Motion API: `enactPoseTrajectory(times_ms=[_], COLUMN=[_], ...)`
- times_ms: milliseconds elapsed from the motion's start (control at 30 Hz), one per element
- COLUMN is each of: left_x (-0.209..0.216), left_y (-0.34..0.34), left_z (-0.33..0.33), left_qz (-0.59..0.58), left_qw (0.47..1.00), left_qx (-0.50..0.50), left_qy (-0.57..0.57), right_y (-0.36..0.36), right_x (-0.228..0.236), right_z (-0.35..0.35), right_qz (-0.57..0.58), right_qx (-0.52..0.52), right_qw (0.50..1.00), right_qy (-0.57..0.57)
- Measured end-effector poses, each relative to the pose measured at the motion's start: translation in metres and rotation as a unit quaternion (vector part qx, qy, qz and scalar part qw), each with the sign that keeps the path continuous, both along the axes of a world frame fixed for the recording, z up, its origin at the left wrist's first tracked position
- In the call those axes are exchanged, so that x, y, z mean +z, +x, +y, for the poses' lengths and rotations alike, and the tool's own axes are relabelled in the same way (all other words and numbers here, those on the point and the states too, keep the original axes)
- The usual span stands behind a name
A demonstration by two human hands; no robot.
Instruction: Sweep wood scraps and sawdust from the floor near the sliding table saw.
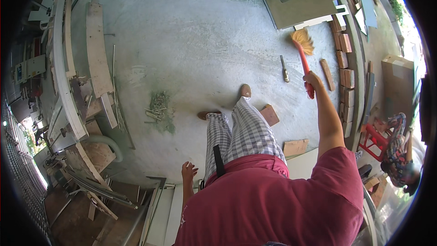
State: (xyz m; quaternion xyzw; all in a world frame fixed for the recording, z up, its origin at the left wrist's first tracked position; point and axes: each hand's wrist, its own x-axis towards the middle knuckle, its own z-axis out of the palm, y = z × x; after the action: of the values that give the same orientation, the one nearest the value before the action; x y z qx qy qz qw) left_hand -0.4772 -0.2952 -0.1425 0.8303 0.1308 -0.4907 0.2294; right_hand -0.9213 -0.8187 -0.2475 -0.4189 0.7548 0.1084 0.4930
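In my right hand (312,80) is the red handle of a broom (303,48), gripped with the fingers wrapped round it. Its straw-coloured bristles spread out at the far right, close to the leaning panels. My left hand (189,171) hangs beside my left hip, holding nothing, with its fingers apart and slightly curled. To the left of the broom handle a screwdriver-like tool (285,69) lies on the concrete floor (195,41). A short wooden strip (327,74) rests to the right of my right hand.
A pile of debris (158,108) lies left of my feet. Wood pieces (269,115) are by my right leg. Boards (99,50) line the left side, bricks (347,78) the right. Grey-green panels (298,7) stand far right. Another person (400,155) is near a red stool (374,142).
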Motion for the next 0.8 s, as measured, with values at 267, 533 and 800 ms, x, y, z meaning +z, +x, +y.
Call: enactPoseTrajectory(times_ms=[267, 533, 800], left_x=[-0.038, -0.059, -0.057], left_y=[0.003, 0.022, 0.023], left_z=[-0.048, -0.08, -0.05], left_qz=[0.016, 0.014, -0.005], left_qw=[0.999, 0.995, 0.998], left_qx=[-0.044, -0.04, -0.021], left_qy=[-0.021, -0.088, -0.067], right_y=[-0.009, -0.023, 0.066], right_x=[0.102, 0.101, 0.047], right_z=[0.068, 0.101, 0.094], right_qz=[-0.097, -0.113, -0.086], right_qx=[-0.023, -0.064, 0.063], right_qw=[0.995, 0.991, 0.994], right_qy=[0.007, -0.031, 0.0])
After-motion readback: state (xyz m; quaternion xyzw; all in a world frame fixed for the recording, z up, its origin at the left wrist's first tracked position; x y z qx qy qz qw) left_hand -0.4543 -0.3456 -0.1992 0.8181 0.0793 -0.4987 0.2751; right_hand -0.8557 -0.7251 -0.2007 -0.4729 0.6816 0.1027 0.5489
